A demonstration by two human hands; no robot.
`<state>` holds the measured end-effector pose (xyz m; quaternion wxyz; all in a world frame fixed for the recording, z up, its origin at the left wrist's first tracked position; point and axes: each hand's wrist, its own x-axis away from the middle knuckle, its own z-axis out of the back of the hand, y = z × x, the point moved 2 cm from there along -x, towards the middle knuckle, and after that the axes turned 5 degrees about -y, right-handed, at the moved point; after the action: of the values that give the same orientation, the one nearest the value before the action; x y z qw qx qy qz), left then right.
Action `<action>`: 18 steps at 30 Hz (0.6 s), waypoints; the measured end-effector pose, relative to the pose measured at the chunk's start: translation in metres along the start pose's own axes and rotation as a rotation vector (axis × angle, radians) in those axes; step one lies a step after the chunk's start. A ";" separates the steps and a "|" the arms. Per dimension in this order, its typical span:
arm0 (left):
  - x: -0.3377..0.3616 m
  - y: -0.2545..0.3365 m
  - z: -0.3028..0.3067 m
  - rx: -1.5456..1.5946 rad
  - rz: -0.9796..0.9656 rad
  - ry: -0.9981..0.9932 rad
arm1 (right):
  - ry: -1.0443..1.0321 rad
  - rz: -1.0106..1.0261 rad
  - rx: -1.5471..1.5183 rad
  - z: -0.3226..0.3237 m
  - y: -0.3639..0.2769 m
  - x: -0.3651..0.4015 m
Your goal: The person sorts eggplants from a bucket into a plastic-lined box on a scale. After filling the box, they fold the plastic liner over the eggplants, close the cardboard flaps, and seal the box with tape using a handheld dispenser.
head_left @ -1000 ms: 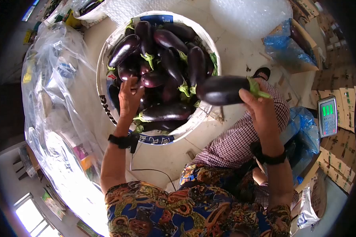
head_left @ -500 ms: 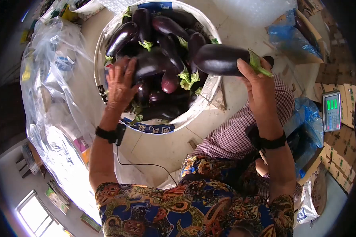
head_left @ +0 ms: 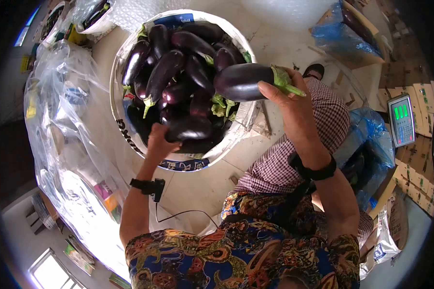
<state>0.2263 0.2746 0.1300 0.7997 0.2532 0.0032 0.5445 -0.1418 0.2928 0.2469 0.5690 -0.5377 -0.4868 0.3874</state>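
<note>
A round white basket (head_left: 115, 98) is heaped with dark purple eggplants with green stems. My right hand (head_left: 290, 96) grips one large eggplant (head_left: 243, 83) by its stem end, holding it above the basket's right rim. Low in the basket, my left hand (head_left: 161, 143) has its fingers curled round the end of another eggplant (head_left: 190, 128); some of its fingertips are hidden. One eggplant (head_left: 164, 74) lies on top of the heap, its stem pointing down and to the left.
Clear plastic sheeting (head_left: 67, 111) lies at the left. On the right are a digital scale (head_left: 402, 120), a blue-lined box of eggplants (head_left: 359, 164) and stacked cartons (head_left: 417, 173). Another blue-lined box (head_left: 347, 36) stands at the upper right.
My left hand has moved down in the basket and closed on an eggplant. Another eggplant now lies across the heap. My right hand has shifted left with its eggplant.
</note>
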 end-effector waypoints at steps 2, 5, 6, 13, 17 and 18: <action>-0.003 0.003 0.030 0.534 0.136 0.025 | 0.009 0.017 -0.037 0.002 -0.011 0.005; -0.004 0.047 0.063 1.058 0.282 -0.110 | 0.042 0.155 0.075 0.020 -0.015 0.010; -0.004 0.061 0.064 1.340 0.199 -0.161 | 0.056 0.139 0.061 0.027 -0.020 0.014; -0.027 0.146 0.071 1.881 0.068 -0.165 | 0.151 0.045 -0.078 0.141 -0.050 0.059; -0.040 0.196 0.070 2.067 0.020 -0.214 | 0.434 0.049 -0.363 0.191 -0.066 0.102; -0.045 0.208 0.067 2.140 -0.103 -0.328 | 0.440 0.039 -0.187 0.206 -0.068 0.117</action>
<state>0.0465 0.2665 0.2612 0.1765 0.8889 0.3802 0.1847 -0.3207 0.4457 0.3194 0.6016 -0.6687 -0.3746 0.2250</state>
